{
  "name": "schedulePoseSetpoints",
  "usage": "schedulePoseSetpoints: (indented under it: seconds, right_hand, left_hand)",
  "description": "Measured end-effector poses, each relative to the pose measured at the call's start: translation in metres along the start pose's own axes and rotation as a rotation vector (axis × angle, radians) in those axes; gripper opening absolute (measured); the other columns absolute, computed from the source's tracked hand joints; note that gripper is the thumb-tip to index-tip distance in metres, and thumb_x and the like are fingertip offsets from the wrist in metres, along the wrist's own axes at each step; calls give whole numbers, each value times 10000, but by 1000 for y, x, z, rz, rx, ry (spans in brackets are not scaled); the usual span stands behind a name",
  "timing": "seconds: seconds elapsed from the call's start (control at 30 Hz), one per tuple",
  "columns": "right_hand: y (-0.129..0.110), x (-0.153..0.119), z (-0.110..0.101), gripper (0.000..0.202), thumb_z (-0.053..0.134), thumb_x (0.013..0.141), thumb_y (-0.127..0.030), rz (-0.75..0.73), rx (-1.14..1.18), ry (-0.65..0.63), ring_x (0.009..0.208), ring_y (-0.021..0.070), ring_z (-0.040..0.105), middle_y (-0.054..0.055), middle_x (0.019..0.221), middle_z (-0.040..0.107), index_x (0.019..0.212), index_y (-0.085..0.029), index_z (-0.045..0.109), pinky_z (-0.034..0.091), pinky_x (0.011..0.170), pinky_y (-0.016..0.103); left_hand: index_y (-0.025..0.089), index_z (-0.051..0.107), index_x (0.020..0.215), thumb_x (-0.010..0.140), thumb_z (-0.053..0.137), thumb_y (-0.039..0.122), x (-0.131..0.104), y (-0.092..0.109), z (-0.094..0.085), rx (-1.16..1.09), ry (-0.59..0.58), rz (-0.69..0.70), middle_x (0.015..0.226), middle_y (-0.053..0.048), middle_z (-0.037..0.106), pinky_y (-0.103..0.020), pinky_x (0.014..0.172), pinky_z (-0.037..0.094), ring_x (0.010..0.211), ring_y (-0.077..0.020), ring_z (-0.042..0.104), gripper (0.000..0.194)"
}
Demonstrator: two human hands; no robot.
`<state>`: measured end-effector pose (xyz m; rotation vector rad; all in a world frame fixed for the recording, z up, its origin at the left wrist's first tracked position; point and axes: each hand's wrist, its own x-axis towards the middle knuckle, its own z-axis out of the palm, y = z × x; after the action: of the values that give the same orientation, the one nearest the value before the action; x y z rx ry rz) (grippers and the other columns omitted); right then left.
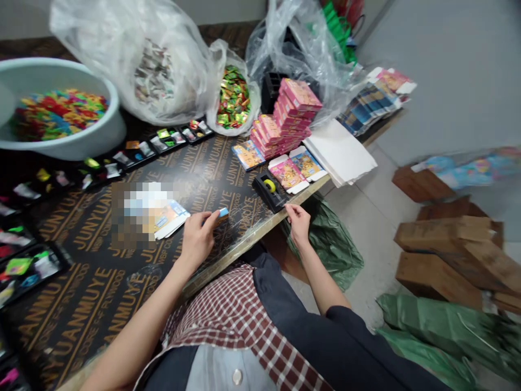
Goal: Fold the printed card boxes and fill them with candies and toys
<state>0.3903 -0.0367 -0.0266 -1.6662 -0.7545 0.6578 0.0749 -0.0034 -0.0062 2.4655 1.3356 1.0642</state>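
My left hand (pixel 198 234) is closed on a small blue and orange box (pixel 222 215), held low over the dark plywood table (pixel 203 179). Printed flat cartons (pixel 169 217) lie just left of that hand, partly pixelated. By the table's front edge, my right hand (pixel 298 220) has its fingertips pinched together beside a black tape dispenser (pixel 269 191) with a yellow core. What the pinch holds, if anything, is too small to make out. Pink and blue cartons (pixel 288 172) lie flat behind the dispenser.
Stacked pink boxes (pixel 299 103) and white sheets (pixel 341 152) are at the right. Along the back sit a pale blue tub (pixel 116 122) of colourful pieces and clear bags (pixel 179 70) of packets. Filled black trays (pixel 32 271) line the left. Cardboard boxes (pixel 431 277) stand on the floor.
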Motion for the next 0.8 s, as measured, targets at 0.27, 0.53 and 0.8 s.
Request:
schedulePoseSetpoints:
  seconds: [0.27, 0.53, 0.8]
  right_hand:
    - [-74, -74, 81, 416, 720, 679, -338, 510, 364, -1066, 394, 53, 243, -93, 417, 415, 1042, -138, 757, 157, 437, 228]
    - [-70, -68, 105, 323, 594, 710, -248, 663, 469, -1115, 355, 60, 158, -114, 359, 318, 971, -145, 755, 158, 394, 208]
    - [-66, -74, 108, 185, 633, 702, -235, 102, -43, -966, 402, 85, 399, -67, 458, 539, 848, -183, 735, 318, 473, 227]
  left_hand:
    - [189, 495, 1256, 944, 403, 100, -4, 4, -4, -70, -57, 17, 1037, -96, 654, -364, 838, 462, 944, -204, 613, 337]
    - [205, 550, 1209, 920, 389, 80, -11, -5, -2, -77, -61, 87, 1113, -105, 663, -387, 873, 468, 1015, -208, 611, 353]
    - [224, 689, 962, 932, 527, 250, 2, 2, 1, 17, 66, 56, 935, -82, 682, -340, 754, 458, 845, -197, 618, 166]
